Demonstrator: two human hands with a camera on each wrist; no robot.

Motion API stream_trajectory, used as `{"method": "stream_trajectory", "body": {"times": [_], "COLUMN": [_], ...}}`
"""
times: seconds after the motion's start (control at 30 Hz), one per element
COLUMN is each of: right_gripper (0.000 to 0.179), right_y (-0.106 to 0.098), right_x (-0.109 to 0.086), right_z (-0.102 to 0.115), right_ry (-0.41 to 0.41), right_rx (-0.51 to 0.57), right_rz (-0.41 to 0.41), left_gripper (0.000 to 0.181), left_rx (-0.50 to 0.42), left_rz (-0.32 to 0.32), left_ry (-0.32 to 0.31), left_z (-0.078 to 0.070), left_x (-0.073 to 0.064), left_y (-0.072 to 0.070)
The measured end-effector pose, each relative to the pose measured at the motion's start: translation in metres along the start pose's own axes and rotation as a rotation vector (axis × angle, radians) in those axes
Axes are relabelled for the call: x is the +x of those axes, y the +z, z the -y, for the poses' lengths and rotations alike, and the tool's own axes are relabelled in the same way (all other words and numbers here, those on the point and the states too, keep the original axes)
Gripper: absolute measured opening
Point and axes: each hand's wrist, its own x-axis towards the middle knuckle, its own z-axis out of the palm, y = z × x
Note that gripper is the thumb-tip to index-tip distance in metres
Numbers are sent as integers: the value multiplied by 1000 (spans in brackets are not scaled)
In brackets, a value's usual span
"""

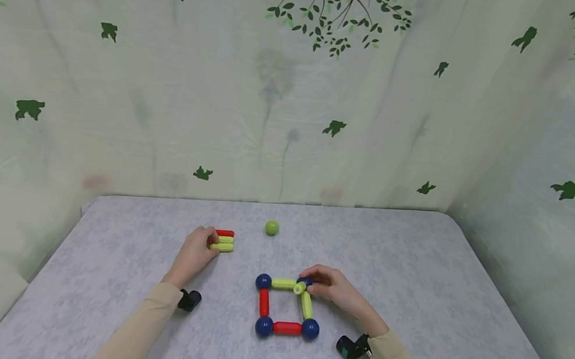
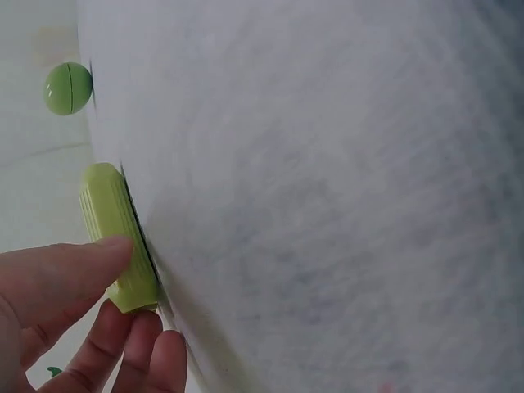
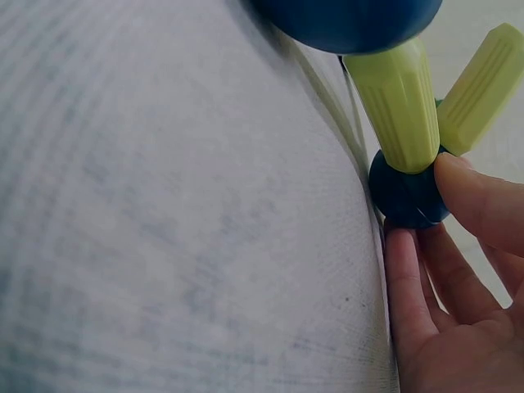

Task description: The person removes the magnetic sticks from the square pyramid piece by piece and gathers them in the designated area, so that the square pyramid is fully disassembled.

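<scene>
Blue balls (image 1: 264, 327) joined by red rods (image 1: 287, 328) and yellow-green rods (image 1: 284, 284) form a square lying on the table. My right hand (image 1: 337, 290) grips the far right blue ball (image 3: 403, 192) between thumb and fingers. From that ball another yellow-green rod (image 3: 483, 88) sticks up. Left of the square, two loose yellow-green rods and a red rod (image 1: 225, 233) lie side by side. My left hand (image 1: 198, 253) pinches the nearest yellow-green rod (image 2: 117, 217), thumb on its ribbed side; its fingers partly cover the group.
A green ball (image 1: 272, 227) sits alone near the back of the grey table (image 1: 395, 255). Behind and along the sides hangs a pale leaf-patterned curtain (image 1: 297, 87). Each wrist carries a small black camera (image 1: 352, 347).
</scene>
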Motion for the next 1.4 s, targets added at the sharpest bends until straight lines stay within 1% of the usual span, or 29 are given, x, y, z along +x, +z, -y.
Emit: {"method": "stream_trajectory", "body": {"times": [0.17,0.23,0.3,0.4,0.47,0.53,0.63,0.73,0.8,0.87,0.9,1.0,1.13,1.23,1.3,1.4], "right_gripper": [26,26,26,27,27,27,27,26,26,27,26,25,25,26,27,27], "right_y": [1,1,1,1,0,-1,-1,-1,-1,-1,-1,0,0,0,-1,-1], "right_x": [0,0,0,0,0,1,0,0,-1,-1,-1,-1,0,0,0,0], "right_z": [1,1,1,0,0,0,-1,-1,0,0,0,-1,-2,-2,-1,-1], "right_ry": [1,1,4,9,15,17,15,4,-5,-13,-19,-28,-31,-22,-14,-6], "right_rx": [0,-1,2,7,12,17,26,30,32,31,32,20,10,15,15,4], "right_rz": [2,1,0,-4,-7,-7,-6,2,7,13,15,16,13,10,6,-1], "left_gripper": [18,19,20,22,23,24,23,24,24,25,24,21,17,16,15,13], "left_rx": [12,-1,-46,-147,-222,-285,-358,-403,-419,-429,-429,-410,-366,-376,-417,-496], "left_rz": [13,10,6,26,66,122,212,280,301,305,300,266,208,190,199,238], "left_ry": [-30,-5,45,166,249,331,408,416,403,388,392,403,416,411,386,339], "left_z": [-5,-10,-19,-37,-52,-66,-87,-103,-111,-118,-120,-125,-127,-124,-121,-115], "left_x": [-3,-6,-11,-19,-26,-34,-45,-54,-57,-60,-60,-62,-62,-62,-63,-63], "left_y": [-3,-3,-2,4,10,18,32,47,54,60,62,67,70,70,69,67]}}
